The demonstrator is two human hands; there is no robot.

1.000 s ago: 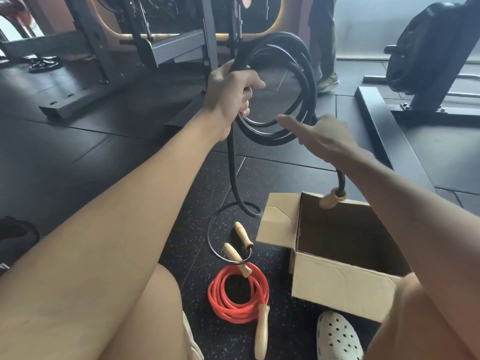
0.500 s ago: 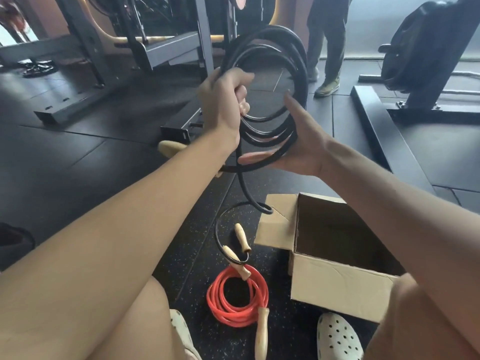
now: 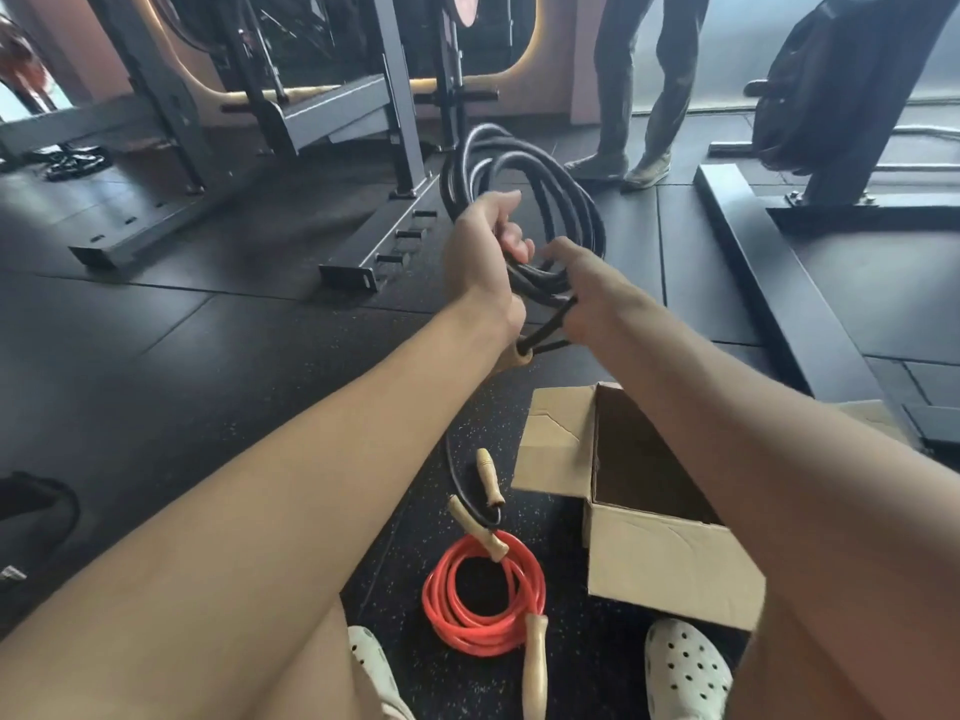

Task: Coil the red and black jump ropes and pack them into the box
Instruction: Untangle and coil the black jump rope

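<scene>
The coiled black jump rope (image 3: pixel 540 280) is held up at frame centre, its lower edge gripped by the curled left hand (image 3: pixel 480 252) and right hand (image 3: pixel 589 293), side by side. The red jump rope (image 3: pixel 467 634) lies coiled below, left of the box (image 3: pixel 670 569).

The speckled rubber floor (image 3: pixel 208 366) bore the coiled red jump rope (image 3: pixel 467 634), an open cardboard box (image 3: pixel 670 569) just beside it, and one wooden handle (image 3: pixel 488 475) of the black jump rope (image 3: pixel 535 280).
</scene>
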